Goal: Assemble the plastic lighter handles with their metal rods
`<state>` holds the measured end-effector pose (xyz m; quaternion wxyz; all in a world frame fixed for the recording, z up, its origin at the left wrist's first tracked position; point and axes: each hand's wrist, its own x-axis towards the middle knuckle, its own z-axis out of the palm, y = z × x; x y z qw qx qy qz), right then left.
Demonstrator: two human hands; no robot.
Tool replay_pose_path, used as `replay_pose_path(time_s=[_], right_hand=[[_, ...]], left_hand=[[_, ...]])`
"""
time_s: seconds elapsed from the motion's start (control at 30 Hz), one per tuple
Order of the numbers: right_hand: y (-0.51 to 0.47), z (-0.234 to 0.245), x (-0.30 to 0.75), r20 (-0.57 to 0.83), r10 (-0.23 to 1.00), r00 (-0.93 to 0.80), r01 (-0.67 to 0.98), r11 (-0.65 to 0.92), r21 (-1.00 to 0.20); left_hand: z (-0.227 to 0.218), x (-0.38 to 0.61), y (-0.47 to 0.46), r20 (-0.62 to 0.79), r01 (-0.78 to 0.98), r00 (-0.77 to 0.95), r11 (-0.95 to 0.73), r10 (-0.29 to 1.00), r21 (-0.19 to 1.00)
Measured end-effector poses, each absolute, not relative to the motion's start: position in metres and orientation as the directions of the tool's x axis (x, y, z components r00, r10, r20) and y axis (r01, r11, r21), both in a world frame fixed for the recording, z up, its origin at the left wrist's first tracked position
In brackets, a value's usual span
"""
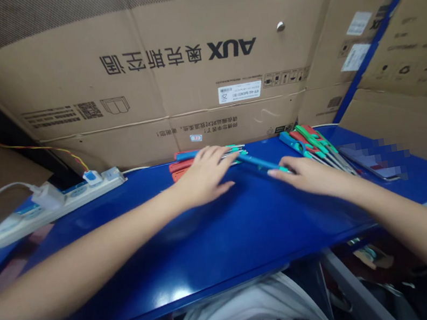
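Observation:
My right hand (306, 170) pinches a blue long-necked lighter (258, 161) near its green part. The lighter slants over the blue table, its handle end pointing left toward my other hand. My left hand (204, 175) reaches over a row of similar lighters (180, 165) with red, orange and blue handles, partly covering them. Its fingers are stretched and the thumb stands apart. Those fingertips come close to the held lighter's end; whether they touch it I cannot tell. To the right lies a second bunch of lighters (314, 142) with blue, red and green handles and metal necks.
A flat dark object, partly pixelated, (380, 162) lies at the table's right. At the left, a white power strip (80, 195) holds plugs with cables. Printed cardboard (173, 19) walls the back and right side. The blue table's front edge (204, 299) runs close to my body.

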<state>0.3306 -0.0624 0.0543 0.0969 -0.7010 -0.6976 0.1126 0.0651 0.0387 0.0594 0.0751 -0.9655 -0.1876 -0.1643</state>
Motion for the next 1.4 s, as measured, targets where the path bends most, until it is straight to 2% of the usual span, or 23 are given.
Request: replay_pose_path(time_s=[0.03,0.1,0.17,0.27,0.33,0.43,0.53,0.63,0.73,0.9,0.97,1.07,1.13,1.17,1.2,1.27,1.33,1.4], right_hand=[[-0.076,0.060,0.318,-0.020,0.993,-0.115,0.942,0.103,-0.320],[-0.101,0.070,0.295,0.010,0.964,-0.265,0.919,0.255,-0.302],[-0.120,0.076,0.279,0.049,0.923,-0.383,0.904,0.385,-0.189],[-0.137,0.080,0.269,0.055,0.785,-0.617,0.783,0.619,-0.060],[-0.145,0.079,0.267,0.056,0.722,-0.690,0.719,0.692,-0.066],[-0.159,0.073,0.268,0.036,0.710,-0.703,0.702,0.701,-0.127],[-0.170,0.067,0.278,-0.029,0.763,-0.646,0.741,0.617,-0.264],[-0.171,0.064,0.293,-0.066,0.852,-0.519,0.809,0.465,-0.361],[-0.164,0.064,0.298,-0.069,0.879,-0.471,0.840,0.423,-0.341],[-0.151,0.068,0.287,-0.067,0.851,-0.521,0.834,0.490,-0.255],[-0.143,0.067,0.288,-0.063,0.850,-0.522,0.828,0.488,-0.276],[-0.119,0.058,0.309,-0.054,0.878,-0.476,0.808,0.413,-0.420],[-0.097,0.047,0.335,0.027,0.943,-0.330,0.833,0.305,-0.462],[-0.086,0.040,0.351,0.082,0.976,-0.200,0.884,0.216,-0.414],[-0.075,0.032,0.366,0.128,0.991,-0.048,0.945,0.087,-0.315],[-0.056,0.019,0.393,0.202,0.965,0.165,0.986,-0.164,-0.024],[-0.042,0.010,0.411,0.223,0.946,0.236,0.952,-0.271,0.143],[-0.034,0.006,0.419,0.223,0.942,0.250,0.931,-0.297,0.212]], left_hand=[[0.062,0.069,0.025,0.336,0.339,0.897,-0.935,0.288,-0.102],[0.068,0.075,-0.001,0.193,0.204,0.964,-0.975,0.184,-0.088],[0.074,0.078,-0.025,0.055,0.190,0.981,-0.982,0.189,-0.016],[0.080,0.071,-0.056,-0.030,0.173,0.985,-0.985,0.172,0.030],[0.083,0.060,-0.073,-0.063,0.205,0.978,-0.976,0.201,0.068],[0.086,0.035,-0.088,-0.178,0.323,0.940,-0.926,0.291,0.195],[0.091,0.005,-0.087,-0.261,0.488,0.867,-0.830,0.425,0.270],[0.096,-0.012,-0.079,-0.335,0.576,0.811,-0.758,0.480,0.306],[0.099,-0.009,-0.074,-0.337,0.576,0.809,-0.760,0.481,0.300],[0.098,0.017,-0.067,-0.355,0.547,0.825,-0.780,0.439,0.305],[0.094,0.026,-0.057,-0.327,0.512,0.850,-0.790,0.412,0.338],[0.090,0.031,-0.026,-0.215,0.443,0.896,-0.810,0.388,0.384],[0.089,0.029,0.004,-0.089,0.455,0.888,-0.836,0.451,0.306],[0.090,0.026,0.021,-0.015,0.471,0.876,-0.846,0.483,0.249],[0.091,0.022,0.037,0.029,0.503,0.855,-0.841,0.518,0.199],[0.090,0.016,0.069,0.080,0.612,0.772,-0.772,0.630,0.174],[0.086,0.012,0.095,0.099,0.652,0.729,-0.731,0.678,0.203],[0.076,0.011,0.115,0.098,0.665,0.715,-0.716,0.693,0.212]])
